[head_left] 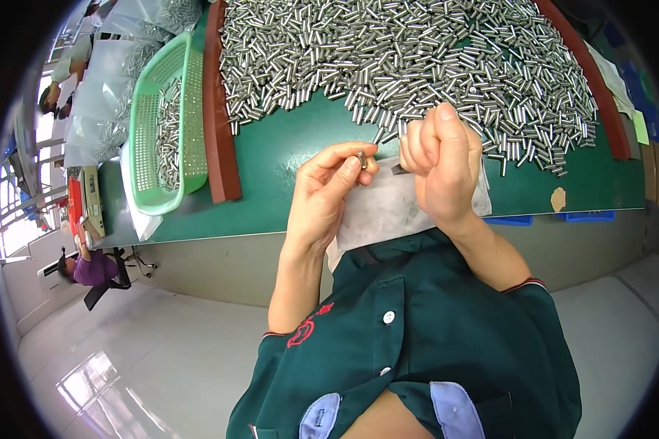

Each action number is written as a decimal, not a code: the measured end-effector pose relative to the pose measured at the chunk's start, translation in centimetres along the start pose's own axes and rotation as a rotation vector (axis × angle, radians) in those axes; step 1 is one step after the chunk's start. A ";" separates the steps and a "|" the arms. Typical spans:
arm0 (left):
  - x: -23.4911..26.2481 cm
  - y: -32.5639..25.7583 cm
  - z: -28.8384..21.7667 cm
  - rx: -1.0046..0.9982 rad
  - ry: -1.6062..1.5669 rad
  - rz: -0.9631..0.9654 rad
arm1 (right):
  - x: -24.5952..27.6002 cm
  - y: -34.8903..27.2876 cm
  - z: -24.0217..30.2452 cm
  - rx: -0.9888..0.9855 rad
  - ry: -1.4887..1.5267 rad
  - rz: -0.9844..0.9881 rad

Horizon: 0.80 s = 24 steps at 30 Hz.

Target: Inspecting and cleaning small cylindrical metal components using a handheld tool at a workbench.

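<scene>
Between thumb and forefinger, my left hand (321,192) pinches a short shiny metal pin (362,159) above the front of the green table. Close beside it on the right, my right hand (447,164) is closed, its fingers curled in and its thumb on top. A dark flat piece (399,170) shows by the lower edge of that hand; whether the hand grips it I cannot tell. Under both hands a smudged whitish cloth (377,212) lies over the table's edge. A large heap of similar metal pins (403,58) spreads just beyond.
Dark red rails (223,146) flank the heap. At left stand a green plastic basket (140,135) holding more pins, clear bags (95,95) of pins and a scale-like device (91,201). Blue bins (589,216) show under the front edge. A seated person (95,269) is at far left.
</scene>
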State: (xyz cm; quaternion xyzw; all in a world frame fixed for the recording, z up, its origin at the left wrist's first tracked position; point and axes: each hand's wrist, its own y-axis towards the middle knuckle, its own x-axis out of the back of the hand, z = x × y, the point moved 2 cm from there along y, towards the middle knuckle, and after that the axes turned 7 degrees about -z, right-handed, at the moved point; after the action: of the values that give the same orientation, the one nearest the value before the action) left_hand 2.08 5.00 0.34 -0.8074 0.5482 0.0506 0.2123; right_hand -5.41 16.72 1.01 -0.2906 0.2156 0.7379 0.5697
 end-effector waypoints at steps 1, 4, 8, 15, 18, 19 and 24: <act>0.1 0.0 0.0 0.006 -0.034 0.023 | 0.0 0.0 0.0 -0.005 0.003 -0.007; 0.4 0.6 -0.4 0.069 -0.295 0.027 | 0.0 0.2 0.1 -0.015 0.010 -0.015; 1.8 1.9 -1.5 -0.024 -0.211 0.051 | 0.2 0.3 0.1 -0.025 0.000 -0.028; 0.6 4.4 -3.2 -0.937 1.313 -0.098 | 0.1 0.2 0.2 -0.023 0.012 -0.022; 0.4 5.3 -3.1 -1.025 1.517 0.136 | 0.3 0.3 0.2 -0.033 0.007 -0.031; 0.4 5.3 -3.3 -1.025 1.518 0.139 | 0.3 0.3 0.2 -0.037 0.008 -0.028; -0.1 5.2 -4.0 -1.036 1.595 0.280 | 0.4 0.4 0.2 -0.035 -0.004 -0.032</act>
State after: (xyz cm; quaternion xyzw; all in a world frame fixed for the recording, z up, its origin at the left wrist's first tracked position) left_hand -3.25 1.92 2.51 -0.5252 0.5324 -0.2526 -0.6140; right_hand -5.87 17.09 0.91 -0.3027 0.1967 0.7328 0.5768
